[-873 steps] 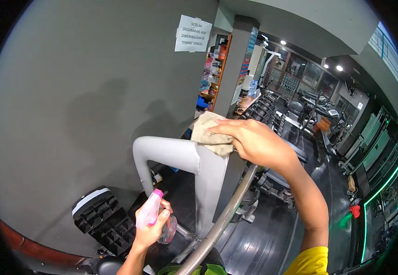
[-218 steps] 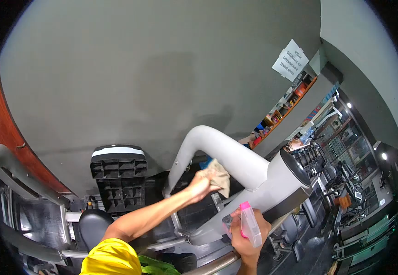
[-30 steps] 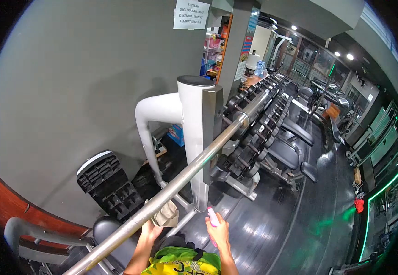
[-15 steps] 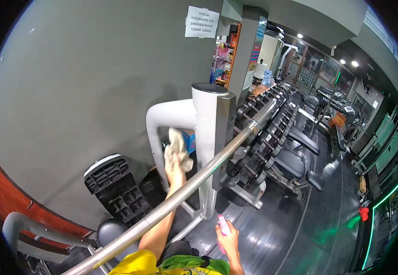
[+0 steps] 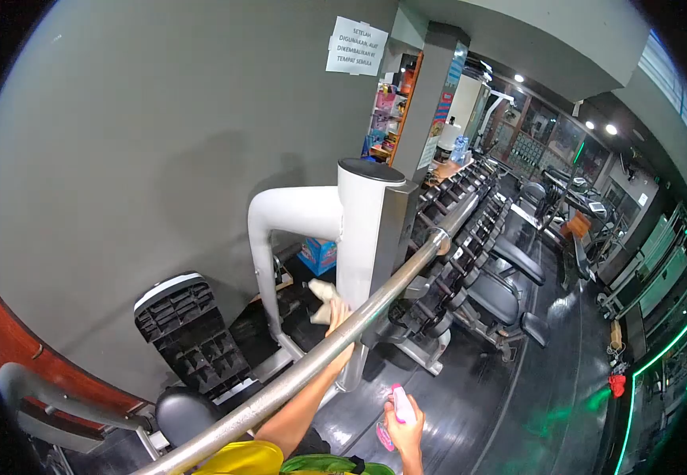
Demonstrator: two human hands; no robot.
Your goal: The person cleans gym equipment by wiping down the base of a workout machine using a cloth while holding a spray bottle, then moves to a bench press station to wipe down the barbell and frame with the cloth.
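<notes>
My left hand (image 5: 340,317) reaches beneath the long steel bar (image 5: 320,348) to the side of the white upright post (image 5: 355,261) of a gym rack. Its fingers are closed on a pale beige cloth (image 5: 324,299), which sticks out to the left of the post. The bar passes in front of my left wrist and hides part of it. Lower down and to the right, my right hand (image 5: 407,427) is wrapped around a pink and white spray bottle (image 5: 401,402), held above the dark floor.
Racks of dumbbells (image 5: 470,237) run back beyond the post. Padded benches (image 5: 494,297) stand to their right. A black step platform (image 5: 189,332) leans on the grey wall at left, and a blue box (image 5: 317,255) sits behind the post. A paper sign (image 5: 357,46) hangs above.
My left hand has moved down and right with the cloth, from beside the curved white tube to the post's lower part. My right hand and the spray bottle have shifted slightly right.
</notes>
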